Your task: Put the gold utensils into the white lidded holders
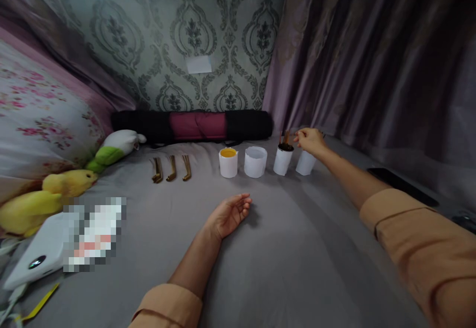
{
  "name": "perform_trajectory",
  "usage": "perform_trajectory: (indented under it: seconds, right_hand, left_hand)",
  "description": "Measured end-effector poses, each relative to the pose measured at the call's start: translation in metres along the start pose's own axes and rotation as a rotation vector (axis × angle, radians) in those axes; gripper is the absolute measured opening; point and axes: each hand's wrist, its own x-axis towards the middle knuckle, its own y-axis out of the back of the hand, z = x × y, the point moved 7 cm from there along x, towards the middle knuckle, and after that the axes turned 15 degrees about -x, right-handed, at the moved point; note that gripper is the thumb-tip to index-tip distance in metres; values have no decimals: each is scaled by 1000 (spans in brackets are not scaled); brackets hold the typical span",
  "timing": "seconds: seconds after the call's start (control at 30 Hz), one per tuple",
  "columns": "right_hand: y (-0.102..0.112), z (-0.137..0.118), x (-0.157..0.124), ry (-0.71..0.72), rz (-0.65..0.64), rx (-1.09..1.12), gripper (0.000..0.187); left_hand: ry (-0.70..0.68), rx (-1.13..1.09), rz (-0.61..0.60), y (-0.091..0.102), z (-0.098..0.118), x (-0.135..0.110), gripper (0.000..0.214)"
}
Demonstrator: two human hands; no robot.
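Note:
My right hand (312,140) is over the rightmost white cup (305,163), hiding most of its top. Its thumb and fingertips are pinched together; whatever may be between them is too small to make out. Just left of those fingertips stands a white-wrapped cup (282,162) with a dark top and several thin brown sticks (285,137) rising from it. My left hand (231,214) lies on the grey sheet (267,258), palm turned right, fingers loosely bent and holding nothing. Beyond it are a wide white cup (255,163) and a white cup with orange inside (228,164).
Three small bundles of bent brass-coloured pieces (171,168) lie left of the cups. A black and maroon roll (197,126) runs along the wall. Plush toys (70,184) and a white device (44,248) are at left; a dark flat object (401,186) lies beside my right forearm.

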Motion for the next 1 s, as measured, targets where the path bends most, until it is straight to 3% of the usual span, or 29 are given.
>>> perform_trajectory:
  seconds: [0.37,1.0]
  right_hand:
    - [-10,4,1,-5,-36,45,28]
    - [-3,4,-5,-38,-28,50,28]
  left_hand:
    - [-4,7,-11,-1,0,1,12]
    - [-1,11,0,-1,1,0,11]
